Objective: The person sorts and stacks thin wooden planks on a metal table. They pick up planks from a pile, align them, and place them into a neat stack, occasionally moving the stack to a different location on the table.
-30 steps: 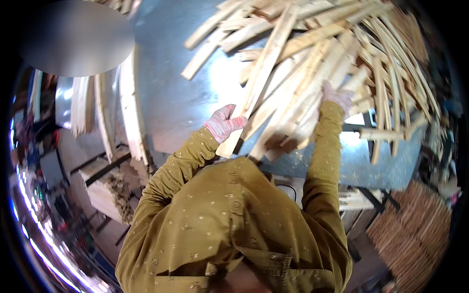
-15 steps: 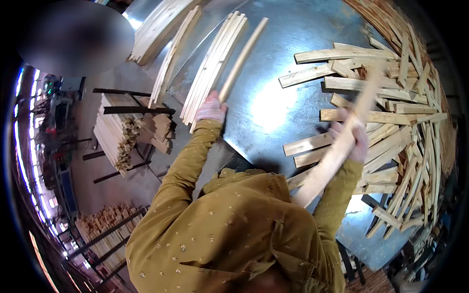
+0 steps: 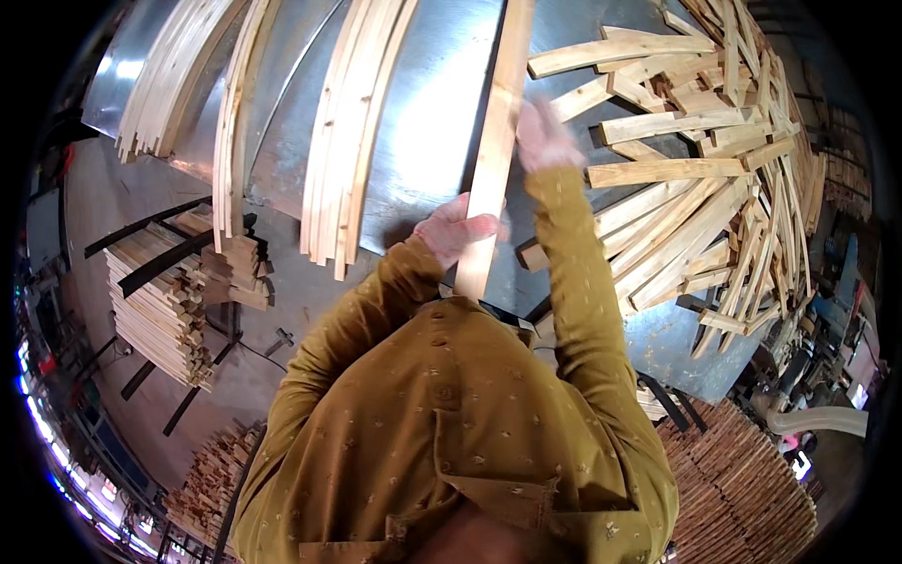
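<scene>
A long, pale wooden strip (image 3: 496,141) slants away from my chest over the metal table. My left hand (image 3: 458,230) is closed around its near part, the thumb lying across the top face. Beside the strip's right edge is my right hand (image 3: 548,136), blurred, its fingers stretched out and loose; whether they touch the strip is unclear. Left of my hands lies a group of narrow strips (image 3: 343,141), side by side with near ends uneven. To the right, many short wooden pieces (image 3: 676,122) lie in a jumbled heap.
More strips (image 3: 178,75) lie in rows on the metal table (image 3: 427,122) at the far left. Below its left edge, a stack of wood (image 3: 155,301) rests on dark metal bars. Another stack (image 3: 742,479) stands at the lower right, near a pale hose (image 3: 822,420).
My left hand has left the strip group and now grips the strip that my right hand was carrying. My right hand has loosened. The view has shifted, and the single strip now lies against the group.
</scene>
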{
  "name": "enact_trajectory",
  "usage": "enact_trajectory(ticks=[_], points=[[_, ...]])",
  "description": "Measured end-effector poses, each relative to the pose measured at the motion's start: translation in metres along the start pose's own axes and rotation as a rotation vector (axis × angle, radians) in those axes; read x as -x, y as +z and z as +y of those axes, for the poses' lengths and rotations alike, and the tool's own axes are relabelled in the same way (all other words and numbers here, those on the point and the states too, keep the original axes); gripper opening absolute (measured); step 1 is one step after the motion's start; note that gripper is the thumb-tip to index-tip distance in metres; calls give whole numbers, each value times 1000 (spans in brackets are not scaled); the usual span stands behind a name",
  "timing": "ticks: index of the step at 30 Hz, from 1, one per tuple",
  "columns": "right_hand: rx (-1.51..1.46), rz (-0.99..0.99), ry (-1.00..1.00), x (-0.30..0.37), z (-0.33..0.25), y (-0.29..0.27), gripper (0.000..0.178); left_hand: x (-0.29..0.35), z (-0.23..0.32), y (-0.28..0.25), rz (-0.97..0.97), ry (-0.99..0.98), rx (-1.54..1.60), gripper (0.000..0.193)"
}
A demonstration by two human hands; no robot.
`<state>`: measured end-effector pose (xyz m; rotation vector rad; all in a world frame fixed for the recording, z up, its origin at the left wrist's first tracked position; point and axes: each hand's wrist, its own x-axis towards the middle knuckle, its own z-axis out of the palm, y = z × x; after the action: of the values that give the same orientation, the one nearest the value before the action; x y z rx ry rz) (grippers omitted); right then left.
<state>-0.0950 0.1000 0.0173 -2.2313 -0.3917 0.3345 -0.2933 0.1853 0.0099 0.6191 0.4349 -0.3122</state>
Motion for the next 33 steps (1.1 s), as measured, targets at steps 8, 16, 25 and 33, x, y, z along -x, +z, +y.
enact_trajectory(ticks=[8,16,25,33], points=[[848,384,849,116,130,-128,107,-11,-14,-57,514,35,-190,35],[877,253,1054,135,177,-172,120,-1,2,-34,515,-92,-89,38],[717,264,952,163,195,-195,120,19,6,-22,546,250,-689,64],[620,250,1025,166,149,-155,116,52,16,-51,1110,203,-1899,76]])
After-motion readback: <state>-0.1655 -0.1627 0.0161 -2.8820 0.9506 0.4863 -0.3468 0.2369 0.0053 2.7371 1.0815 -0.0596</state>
